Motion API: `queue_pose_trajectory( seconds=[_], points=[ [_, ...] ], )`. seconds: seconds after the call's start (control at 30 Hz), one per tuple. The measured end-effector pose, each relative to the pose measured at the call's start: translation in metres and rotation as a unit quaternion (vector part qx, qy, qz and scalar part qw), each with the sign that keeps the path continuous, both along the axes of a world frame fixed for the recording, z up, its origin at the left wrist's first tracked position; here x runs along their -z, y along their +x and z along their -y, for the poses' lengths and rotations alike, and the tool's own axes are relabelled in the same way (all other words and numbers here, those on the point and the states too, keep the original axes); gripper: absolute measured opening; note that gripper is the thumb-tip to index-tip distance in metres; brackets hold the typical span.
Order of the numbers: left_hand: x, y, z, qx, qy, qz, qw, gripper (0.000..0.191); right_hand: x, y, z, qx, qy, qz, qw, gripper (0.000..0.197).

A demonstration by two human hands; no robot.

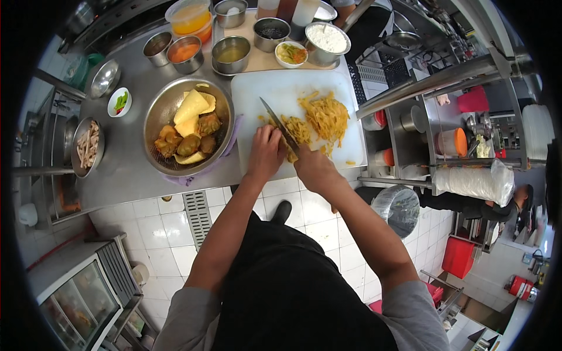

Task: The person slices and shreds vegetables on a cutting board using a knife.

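My right hand (317, 172) grips the handle of a kitchen knife (277, 121); its blade points up and left over a white cutting board (250, 101). My left hand (266, 151) is on the board just left of the blade, fingers bent and close together. What lies under those fingers is mostly hidden. A small heap of sliced yellow-brown vegetable (297, 128) lies against the blade's right side. Farther right is a larger pile of yellow shreds (327, 115). Left of the board, a steel bowl (151, 127) holds yellow pieces and darker brownish-green lumps.
Behind the board, a tray (261, 62) carries steel pots, a bowl of white powder (327, 38) and bottles. Leftward are a small white bowl of cut peppers (120, 102) and a bowl of pale strips (88, 142). A steel rail (421, 90) and shelving stand right; another person (474, 206) is beyond.
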State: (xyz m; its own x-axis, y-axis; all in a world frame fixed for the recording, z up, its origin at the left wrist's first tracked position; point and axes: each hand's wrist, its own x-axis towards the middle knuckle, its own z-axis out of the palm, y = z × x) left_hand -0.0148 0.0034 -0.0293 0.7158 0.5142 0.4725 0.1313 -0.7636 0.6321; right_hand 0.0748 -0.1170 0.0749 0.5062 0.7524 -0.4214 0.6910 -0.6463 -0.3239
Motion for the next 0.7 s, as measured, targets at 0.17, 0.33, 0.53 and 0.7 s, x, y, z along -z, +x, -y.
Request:
queue_pose_trajectory(
  seconds=[0.17,0.33,0.53,0.7],
  points=[
    [-0.011,0.009,0.004,0.034,-0.03,-0.007,0.999,0.023,0.036,-0.005,0.008,0.067,0.009,0.002,0.998,0.034],
    [-0.011,0.001,0.002,0.026,-0.029,-0.018,0.999,0.023,0.035,-0.008,0.007,0.028,0.015,0.014,0.999,0.032],
    [-0.005,-0.003,-0.003,0.042,-0.072,0.031,0.996,0.023,0.023,0.002,0.0,0.033,0.02,0.016,0.999,0.033],
    [-0.009,-0.016,-0.011,0.073,-0.062,0.002,0.995,0.025,0.011,-0.002,0.006,-0.009,0.018,0.021,1.0,0.034]
  ],
)
